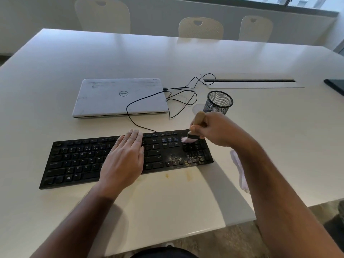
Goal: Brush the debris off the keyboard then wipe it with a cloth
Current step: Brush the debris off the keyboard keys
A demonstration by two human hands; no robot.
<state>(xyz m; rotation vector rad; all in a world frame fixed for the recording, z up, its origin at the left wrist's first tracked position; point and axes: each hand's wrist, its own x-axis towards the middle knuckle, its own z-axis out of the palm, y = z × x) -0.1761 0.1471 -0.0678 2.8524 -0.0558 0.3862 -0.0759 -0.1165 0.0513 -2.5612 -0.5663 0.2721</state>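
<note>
Your left hand flat on keyboard; right hand grips brush. Risk: hard flick scatters crumbs between keys.

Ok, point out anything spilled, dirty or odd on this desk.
Tan crumbs litter the black keyboard at its near right corner, around the arrow keys and number pad. Yellowish smears stain the white table just in front. The closed white laptop has dark scuffs on its lid.
</note>
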